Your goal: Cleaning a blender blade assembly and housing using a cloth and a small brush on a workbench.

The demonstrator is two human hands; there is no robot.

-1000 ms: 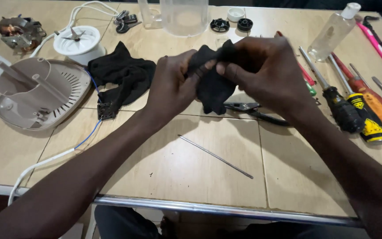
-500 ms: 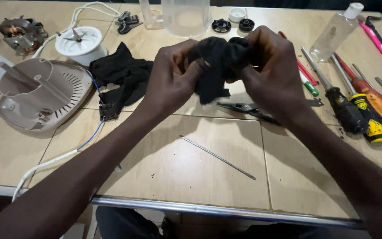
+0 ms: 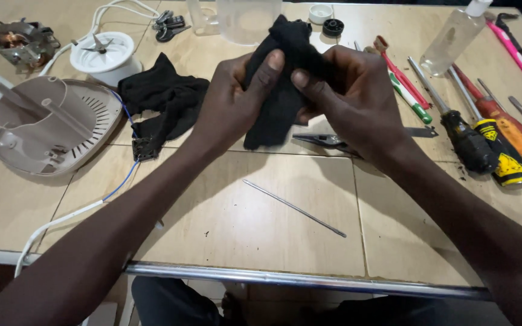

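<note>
Above the tan tiled table (image 3: 273,223), both hands (image 3: 297,96) grip a crumpled, limp black cloth (image 3: 282,84).

Looks like a small appliance repair workshop, home-bench style.

The tiled bench (image 3: 273,241) is littered with screwdrivers (image 3: 466,136), pliers (image 3: 327,140), a loose metal rod (image 3: 294,208), a stripped beige blender base (image 3: 49,130) with its wires hanging out, a bare motor (image 3: 22,42) and a white blade unit (image 3: 103,54).
</note>
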